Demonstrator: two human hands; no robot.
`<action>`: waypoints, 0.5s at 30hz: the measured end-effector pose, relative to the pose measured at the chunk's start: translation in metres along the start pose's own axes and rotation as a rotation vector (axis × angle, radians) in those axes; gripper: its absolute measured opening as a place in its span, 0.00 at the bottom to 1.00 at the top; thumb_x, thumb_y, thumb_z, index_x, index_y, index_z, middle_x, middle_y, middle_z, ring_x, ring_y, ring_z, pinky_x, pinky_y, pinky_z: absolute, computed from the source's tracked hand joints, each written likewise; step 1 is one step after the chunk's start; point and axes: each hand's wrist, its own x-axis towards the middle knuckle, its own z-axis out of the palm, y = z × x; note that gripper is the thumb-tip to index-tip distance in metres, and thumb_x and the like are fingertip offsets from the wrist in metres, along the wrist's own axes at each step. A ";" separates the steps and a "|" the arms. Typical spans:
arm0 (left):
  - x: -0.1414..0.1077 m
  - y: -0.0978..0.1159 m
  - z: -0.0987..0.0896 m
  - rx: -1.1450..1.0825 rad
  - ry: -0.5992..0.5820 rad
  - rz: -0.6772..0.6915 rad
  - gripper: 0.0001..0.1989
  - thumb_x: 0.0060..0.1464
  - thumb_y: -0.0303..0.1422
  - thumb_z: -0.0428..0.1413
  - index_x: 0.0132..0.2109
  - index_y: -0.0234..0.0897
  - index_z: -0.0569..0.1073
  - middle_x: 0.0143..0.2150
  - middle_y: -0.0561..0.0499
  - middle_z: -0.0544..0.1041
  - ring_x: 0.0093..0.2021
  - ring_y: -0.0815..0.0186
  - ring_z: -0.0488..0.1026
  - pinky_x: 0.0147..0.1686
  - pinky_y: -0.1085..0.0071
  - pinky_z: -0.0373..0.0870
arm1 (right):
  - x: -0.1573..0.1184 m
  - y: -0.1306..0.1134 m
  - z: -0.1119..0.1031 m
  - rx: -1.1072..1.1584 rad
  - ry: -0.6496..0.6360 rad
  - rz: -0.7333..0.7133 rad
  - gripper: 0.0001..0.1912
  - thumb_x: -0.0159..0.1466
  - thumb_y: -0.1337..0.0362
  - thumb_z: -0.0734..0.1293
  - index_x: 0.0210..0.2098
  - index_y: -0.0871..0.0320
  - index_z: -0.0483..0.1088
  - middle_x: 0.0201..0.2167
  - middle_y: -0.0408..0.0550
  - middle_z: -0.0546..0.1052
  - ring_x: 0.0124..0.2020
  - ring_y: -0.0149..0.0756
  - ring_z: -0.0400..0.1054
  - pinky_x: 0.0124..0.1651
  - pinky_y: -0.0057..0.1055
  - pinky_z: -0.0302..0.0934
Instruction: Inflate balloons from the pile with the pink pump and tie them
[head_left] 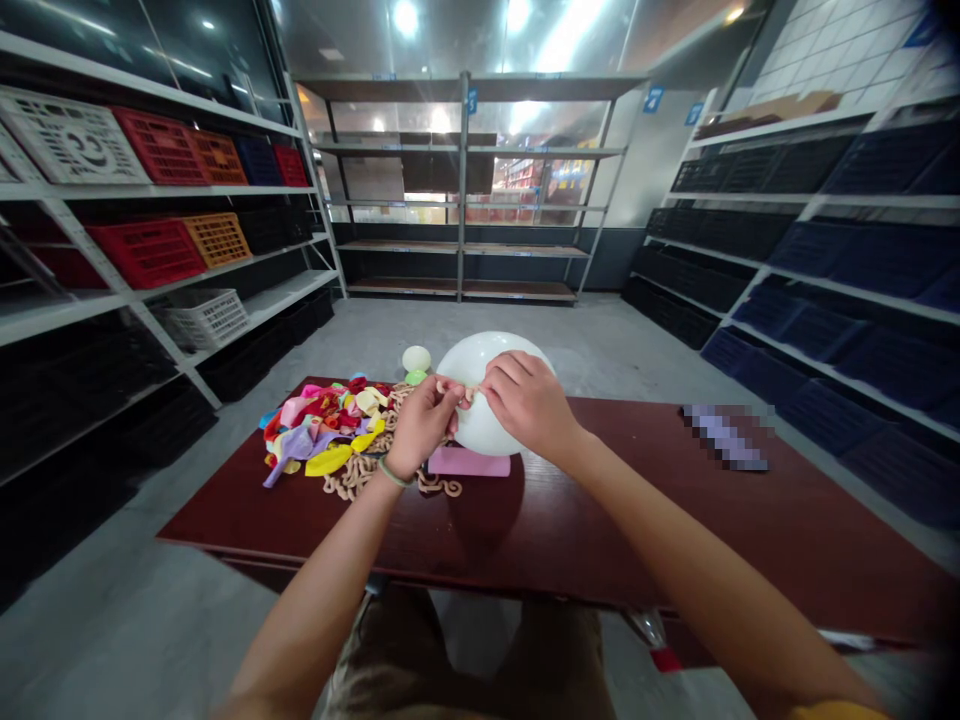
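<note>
A large white inflated balloon is right behind my two hands, over the table. My left hand, with a thin band at the wrist, is closed in a pinch on a beige cord. My right hand is closed too, its fingertips meeting the left ones at a short beige piece in front of the balloon. Whether that piece is cord or the balloon's neck is too small to tell. Twisted beige cords lie below my left hand. Under the balloon is a pink flat-sided object.
Limp coloured balloons are heaped on the left of the dark red table. Small pale round balloons show at the far edge. A blurred purple item lies on the right. Shelves with crates stand at both sides.
</note>
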 end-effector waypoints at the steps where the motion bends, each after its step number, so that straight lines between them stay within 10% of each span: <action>1: 0.000 0.000 -0.001 0.028 0.008 -0.007 0.16 0.60 0.46 0.55 0.35 0.37 0.69 0.15 0.59 0.65 0.14 0.73 0.62 0.16 0.78 0.58 | -0.001 0.000 -0.001 -0.029 -0.004 -0.008 0.12 0.70 0.66 0.57 0.35 0.59 0.71 0.38 0.51 0.75 0.44 0.42 0.65 0.47 0.39 0.57; 15: 0.008 -0.004 0.008 -0.071 0.047 0.025 0.16 0.57 0.45 0.59 0.36 0.35 0.69 0.29 0.52 0.76 0.26 0.70 0.73 0.31 0.73 0.70 | -0.018 0.005 0.000 -0.071 0.093 0.089 0.11 0.70 0.68 0.58 0.35 0.57 0.71 0.38 0.49 0.77 0.40 0.39 0.68 0.43 0.38 0.61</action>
